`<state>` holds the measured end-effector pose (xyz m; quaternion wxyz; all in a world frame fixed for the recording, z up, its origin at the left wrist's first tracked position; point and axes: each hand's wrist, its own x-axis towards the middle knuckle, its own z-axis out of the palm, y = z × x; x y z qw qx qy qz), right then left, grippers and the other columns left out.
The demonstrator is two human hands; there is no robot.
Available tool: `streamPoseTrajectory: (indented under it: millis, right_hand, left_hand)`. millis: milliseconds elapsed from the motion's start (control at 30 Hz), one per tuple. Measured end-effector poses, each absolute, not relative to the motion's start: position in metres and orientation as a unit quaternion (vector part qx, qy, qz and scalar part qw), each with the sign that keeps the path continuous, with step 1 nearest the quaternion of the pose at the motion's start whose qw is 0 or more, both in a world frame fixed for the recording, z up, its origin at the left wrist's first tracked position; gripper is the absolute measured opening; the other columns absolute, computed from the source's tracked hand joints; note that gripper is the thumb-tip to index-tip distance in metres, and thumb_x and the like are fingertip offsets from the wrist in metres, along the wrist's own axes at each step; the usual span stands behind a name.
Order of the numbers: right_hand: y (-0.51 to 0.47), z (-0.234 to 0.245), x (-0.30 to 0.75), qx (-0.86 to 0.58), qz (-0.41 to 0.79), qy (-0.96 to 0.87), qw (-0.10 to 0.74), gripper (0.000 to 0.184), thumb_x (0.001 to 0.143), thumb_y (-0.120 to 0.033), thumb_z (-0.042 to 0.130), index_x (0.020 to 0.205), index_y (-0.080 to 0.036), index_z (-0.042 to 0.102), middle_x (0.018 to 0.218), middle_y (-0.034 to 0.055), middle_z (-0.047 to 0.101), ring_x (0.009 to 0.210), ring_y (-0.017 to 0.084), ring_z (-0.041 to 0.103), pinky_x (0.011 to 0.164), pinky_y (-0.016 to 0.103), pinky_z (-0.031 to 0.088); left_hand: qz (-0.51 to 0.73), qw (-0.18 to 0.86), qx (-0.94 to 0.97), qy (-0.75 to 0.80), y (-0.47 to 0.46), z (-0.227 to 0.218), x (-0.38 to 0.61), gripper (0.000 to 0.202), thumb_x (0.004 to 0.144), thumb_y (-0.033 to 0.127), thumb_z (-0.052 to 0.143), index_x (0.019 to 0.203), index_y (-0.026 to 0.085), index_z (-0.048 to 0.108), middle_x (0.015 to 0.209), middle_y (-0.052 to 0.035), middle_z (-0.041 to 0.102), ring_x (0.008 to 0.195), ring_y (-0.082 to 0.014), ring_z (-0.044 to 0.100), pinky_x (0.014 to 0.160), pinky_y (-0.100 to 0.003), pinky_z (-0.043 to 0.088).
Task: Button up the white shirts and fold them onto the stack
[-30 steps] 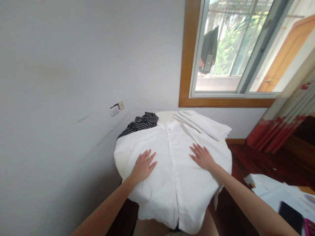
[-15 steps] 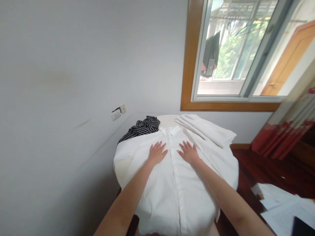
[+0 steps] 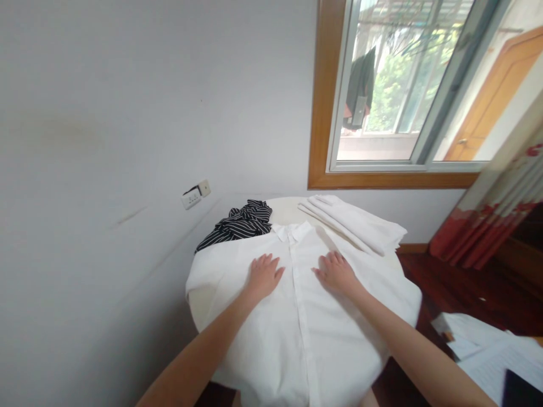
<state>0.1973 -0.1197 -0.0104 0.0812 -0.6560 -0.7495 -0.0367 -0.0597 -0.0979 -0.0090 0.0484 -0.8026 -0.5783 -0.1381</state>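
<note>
A white button-up shirt (image 3: 280, 322) lies spread front side up over a round table (image 3: 285, 207), its collar at the far end and its hem hanging over the near edge. Palm down on the chest, left of the button placket, rests my left hand (image 3: 263, 276), fingers stretched out and holding nothing. My right hand (image 3: 336, 272) lies on the other side of the placket, its thumb apart from the slightly bent fingers, with no fabric gripped. Both sleeves reach out toward the table's sides.
A folded white garment (image 3: 356, 221) lies at the table's back right, a black-and-white striped cloth (image 3: 241, 223) at the back left. Wall and socket (image 3: 192, 198) stand close on the left. Papers (image 3: 496, 350) sit low at the right, near a red-and-cream curtain (image 3: 475, 226).
My hands have slid apart, outward and slightly toward me, over the shirt front. The shirt's right side now spreads wider over the table edge. The camera view has shifted a little.
</note>
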Motion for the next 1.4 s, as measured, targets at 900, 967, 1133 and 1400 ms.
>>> streamPoseTrajectory:
  millis: [900,967,1133,1400]
  right_hand:
    - [-0.052,-0.005,0.140,-0.609,-0.005,-0.786,0.105,0.053,0.095,-0.051,0.020,0.142,-0.030,0.034,0.146,0.0100,0.036,0.136,0.027,0.025,0.106,0.052,0.016]
    - [-0.050,-0.002,0.134,-0.617,-0.017,-0.777,0.124,0.050,0.095,-0.049,0.023,0.138,-0.029,0.041,0.139,0.0115,0.043,0.131,0.029,0.031,0.102,0.053,0.021]
    - [-0.030,0.007,0.129,-0.641,-0.035,-0.754,0.139,0.040,0.094,-0.035,0.033,0.121,-0.021,0.058,0.123,0.0146,0.054,0.119,0.027,0.044,0.098,0.044,0.030]
    - [0.003,-0.013,0.136,-0.615,-0.016,-0.783,0.091,0.053,0.096,-0.048,0.021,0.145,-0.031,0.030,0.153,0.0063,0.024,0.140,0.027,0.019,0.108,0.052,0.015]
  left_hand:
    - [-0.234,0.061,-0.771,-0.590,-0.031,-0.007,-0.014,0.043,0.093,0.036,0.034,0.131,0.020,0.049,0.132,-0.0096,0.053,0.125,-0.0254,0.041,0.105,-0.042,0.031]
    - [-0.222,0.059,-0.787,-0.572,-0.028,-0.015,-0.015,0.046,0.093,0.036,0.036,0.135,0.022,0.045,0.141,-0.0076,0.046,0.131,-0.0260,0.035,0.109,-0.043,0.026]
    - [-0.186,0.045,-0.791,-0.581,-0.022,-0.028,-0.018,0.047,0.094,0.039,0.028,0.135,0.024,0.047,0.144,-0.0039,0.042,0.134,-0.0261,0.034,0.111,-0.044,0.024]
    - [-0.237,0.045,-0.778,-0.580,-0.021,-0.024,-0.021,0.041,0.091,0.038,0.039,0.127,0.023,0.053,0.138,-0.0073,0.049,0.128,-0.0245,0.040,0.108,-0.042,0.029]
